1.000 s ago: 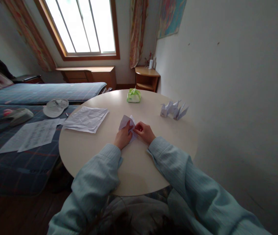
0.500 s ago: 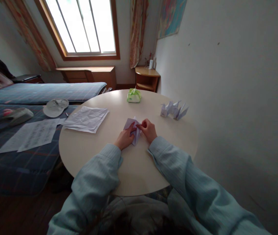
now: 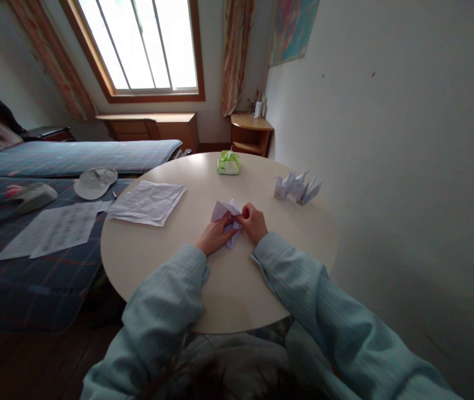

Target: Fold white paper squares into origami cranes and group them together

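From a distance I have the folded paper point(image 3: 220, 208) near the middle of the round table point(image 3: 237, 294), gripped between thumb and fingers of my left hand point(image 3: 213, 236), while my right hand point(image 3: 255, 224) pinches its right edge, with a paper stack point(image 3: 147, 203) leftward and standing paper figures point(image 3: 289, 183) rightward.

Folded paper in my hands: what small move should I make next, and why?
I'd probably steady the folded paper with your left hand and crease the part by your right hand, since the left already holds it and the right pinches at its edge.
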Motion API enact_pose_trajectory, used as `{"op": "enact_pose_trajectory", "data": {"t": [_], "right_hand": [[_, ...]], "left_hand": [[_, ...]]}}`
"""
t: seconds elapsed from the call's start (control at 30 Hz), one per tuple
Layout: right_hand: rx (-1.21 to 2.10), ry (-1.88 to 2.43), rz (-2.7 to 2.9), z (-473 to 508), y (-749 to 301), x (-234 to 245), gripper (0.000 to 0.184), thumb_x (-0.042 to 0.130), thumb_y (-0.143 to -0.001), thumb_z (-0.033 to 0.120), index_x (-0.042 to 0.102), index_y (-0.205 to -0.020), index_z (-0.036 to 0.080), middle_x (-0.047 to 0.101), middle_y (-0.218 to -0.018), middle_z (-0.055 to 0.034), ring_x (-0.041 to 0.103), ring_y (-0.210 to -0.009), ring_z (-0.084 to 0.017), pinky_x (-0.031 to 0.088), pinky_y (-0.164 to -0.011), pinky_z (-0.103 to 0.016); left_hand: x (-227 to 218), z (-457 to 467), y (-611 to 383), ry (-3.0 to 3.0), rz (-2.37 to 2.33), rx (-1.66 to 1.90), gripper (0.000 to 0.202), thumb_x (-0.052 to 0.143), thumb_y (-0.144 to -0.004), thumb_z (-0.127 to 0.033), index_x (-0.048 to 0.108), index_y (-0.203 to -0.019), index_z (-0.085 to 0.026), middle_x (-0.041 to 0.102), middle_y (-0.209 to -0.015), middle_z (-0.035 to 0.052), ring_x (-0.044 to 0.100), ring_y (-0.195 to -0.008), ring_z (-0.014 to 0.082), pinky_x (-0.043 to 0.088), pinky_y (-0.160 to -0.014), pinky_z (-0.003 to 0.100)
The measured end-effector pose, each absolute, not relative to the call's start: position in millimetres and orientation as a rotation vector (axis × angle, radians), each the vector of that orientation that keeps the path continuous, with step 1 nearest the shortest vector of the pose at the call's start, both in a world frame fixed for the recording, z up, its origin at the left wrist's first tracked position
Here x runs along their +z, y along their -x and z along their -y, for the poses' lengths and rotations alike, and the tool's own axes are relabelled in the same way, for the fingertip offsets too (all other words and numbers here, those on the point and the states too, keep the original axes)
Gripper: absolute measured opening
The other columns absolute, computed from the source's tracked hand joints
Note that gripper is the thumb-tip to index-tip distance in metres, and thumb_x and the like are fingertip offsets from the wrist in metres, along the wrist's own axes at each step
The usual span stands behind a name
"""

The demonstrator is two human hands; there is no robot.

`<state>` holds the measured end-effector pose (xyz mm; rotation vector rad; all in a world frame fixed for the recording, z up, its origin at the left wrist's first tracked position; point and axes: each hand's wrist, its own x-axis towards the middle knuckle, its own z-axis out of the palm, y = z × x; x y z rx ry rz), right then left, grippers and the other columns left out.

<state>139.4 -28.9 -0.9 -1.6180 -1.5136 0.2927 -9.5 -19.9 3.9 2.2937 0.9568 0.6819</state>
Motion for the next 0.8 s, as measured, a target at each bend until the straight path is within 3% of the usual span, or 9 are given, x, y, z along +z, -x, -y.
{"op": "enact_pose_trajectory", "data": {"t": [0.23,0.43,0.8], "right_hand": [[0.326,1.656,1.544,29.2,-139.1,-2.2,0.018,0.056,-0.067,0.031,0.042,-0.064,0.02,0.045,-0.054,0.0047,0.042,-0.052,-0.01,0.029,-0.052,-0.021],[0.354,1.655,1.589,29.1,-138.4,-3.5,0.022,0.057,-0.067,0.036,0.042,-0.066,0.02,0.047,-0.056,0.0049,0.044,-0.052,-0.009,0.029,-0.051,-0.021],[0.385,1.645,1.59,28.0,-138.6,-3.1,0.024,0.06,-0.066,0.035,0.042,-0.066,0.019,0.049,-0.058,0.0041,0.047,-0.054,-0.01,0.032,-0.053,-0.022]], "left_hand": [[2.0,17.6,10.0,-2.354,-0.965,0.72,0.038,0.05,-0.075,-0.023,0.046,-0.113,-0.017,0.058,-0.112,0.0078,0.053,-0.103,0.0204,0.041,-0.089,0.033],[0.4,15.7,10.1,-2.347,-1.086,0.677,0.036,0.048,-0.077,-0.024,0.046,-0.111,-0.015,0.058,-0.109,0.0101,0.053,-0.101,0.0221,0.042,-0.087,0.036],[-6.8,9.7,11.7,-2.386,-1.047,0.645,0.054,0.055,-0.072,-0.03,0.038,-0.121,-0.015,0.048,-0.122,0.0126,0.045,-0.113,0.0231,0.033,-0.098,0.038]]}}
